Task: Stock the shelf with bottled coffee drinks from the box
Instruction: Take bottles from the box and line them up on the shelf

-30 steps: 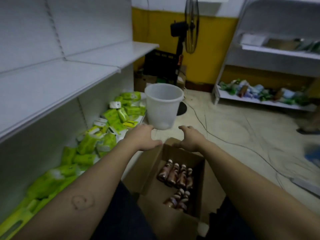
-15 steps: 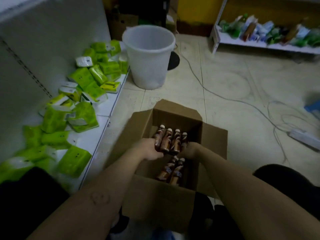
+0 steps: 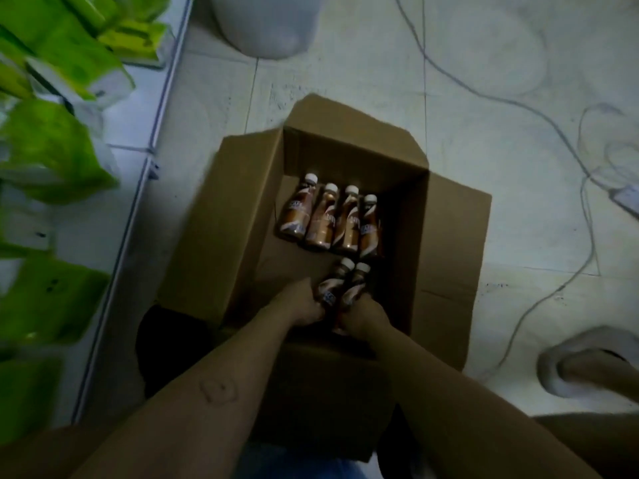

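Note:
An open cardboard box (image 3: 446,243) stands on the floor in front of me. Inside it, several brown coffee bottles with white caps (image 3: 330,219) lie side by side at the far end. Two more bottles lie nearer me. My left hand (image 3: 299,302) grips the left one (image 3: 332,288) and my right hand (image 3: 363,314) grips the right one (image 3: 356,286), both around the lower body. The bottom shelf (image 3: 114,216) runs along the left.
Green and white packets (image 3: 52,157) cover the bottom shelf on the left. A white bucket (image 3: 266,25) stands on the tiled floor beyond the box. Cables (image 3: 518,105) trail across the floor to the right, with a power strip (image 3: 626,202) at the right edge.
My view has tilted down from the shelves to the box. Both hands moved from the box's far flap down into it and took hold of the two near bottles.

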`<state>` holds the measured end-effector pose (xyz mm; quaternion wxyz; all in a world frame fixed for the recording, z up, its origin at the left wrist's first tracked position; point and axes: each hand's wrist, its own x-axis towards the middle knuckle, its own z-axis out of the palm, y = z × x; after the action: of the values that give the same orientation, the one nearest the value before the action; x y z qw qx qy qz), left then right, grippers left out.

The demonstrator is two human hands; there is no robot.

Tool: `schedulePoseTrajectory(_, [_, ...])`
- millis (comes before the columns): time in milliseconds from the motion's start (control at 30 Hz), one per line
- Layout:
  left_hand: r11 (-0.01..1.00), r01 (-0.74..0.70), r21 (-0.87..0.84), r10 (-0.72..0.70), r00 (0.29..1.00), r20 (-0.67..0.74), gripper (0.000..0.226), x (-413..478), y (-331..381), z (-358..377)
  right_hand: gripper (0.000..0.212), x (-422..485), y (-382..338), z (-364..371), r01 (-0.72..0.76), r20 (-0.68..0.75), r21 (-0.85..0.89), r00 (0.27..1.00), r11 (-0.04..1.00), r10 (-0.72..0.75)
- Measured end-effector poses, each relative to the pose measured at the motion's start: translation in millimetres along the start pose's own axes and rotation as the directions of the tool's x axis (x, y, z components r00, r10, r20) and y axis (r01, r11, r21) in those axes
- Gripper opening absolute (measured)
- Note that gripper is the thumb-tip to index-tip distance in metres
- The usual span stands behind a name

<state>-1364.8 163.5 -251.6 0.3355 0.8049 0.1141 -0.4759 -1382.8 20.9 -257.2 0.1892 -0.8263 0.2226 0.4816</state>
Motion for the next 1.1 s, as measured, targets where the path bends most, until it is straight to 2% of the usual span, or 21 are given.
schedulePoseTrajectory(133, [0.993,0.02,-0.117,-0.017,1.0,0.024,0.071,27.8,-11.1,14.7,0.083,23.9,9.2,10.6,-0.115,-0.068,0.181,0.989,0.977,0.129])
schedulePoseTrajectory(267, [0.981,0.038,-0.192,-0.022,0.996,0.082,0.072,48.8,-16.9,18.8,0.079,43.3,8.2,19.3,-0.157,-0.034,0.363,0.983,0.918,0.181])
schedulePoseTrajectory(433, [0.974,0.039,-0.221,-0.018,0.995,0.099,0.07,67.8,-27.7,26.6,0.091,57.4,12.7,27.6,-0.153,-0.063,0.428,0.978,0.891,0.198])
schedulePoseTrajectory(567, [0.984,0.104,-0.144,-0.074,0.978,0.196,0.078,70.3,-21.5,24.9,0.097,54.3,19.0,23.7,-0.153,-0.09,0.42,0.974,0.894,0.208])
schedulePoseTrajectory(667, [0.977,0.127,-0.169,-0.088,0.971,0.225,0.076,59.5,-13.3,15.4,0.096,42.0,17.1,12.1,-0.162,-0.066,0.451,0.975,0.878,0.214])
schedulePoseTrajectory(767, [0.973,0.1,-0.207,-0.062,0.982,0.18,0.073,38.2,-4.4,3.2,0.094,22.1,9.2,-3.3,-0.096,-0.056,0.508,0.988,0.856,0.144])
schedulePoseTrajectory(933, [0.94,-0.028,-0.339,0.004,0.997,-0.072,0.073,-21.8,10.5,-34.5,0.091,-33.8,-19.7,-29.0,0.133,-0.172,0.571,0.984,0.81,-0.041])
schedulePoseTrajectory(1000, [0.919,-0.1,-0.382,0.04,0.986,-0.163,0.071,-54.1,15.2,-58.9,0.09,-63.6,-34.4,-39.9,0.271,-0.248,0.594,0.957,0.757,-0.148])
schedulePoseTrajectory(1100, [0.914,-0.213,-0.347,0.105,0.946,-0.305,0.066,-109.3,22.7,-98.3,0.082,-112.0,-61.0,-59.0,0.476,-0.355,0.548,0.877,0.688,-0.323])
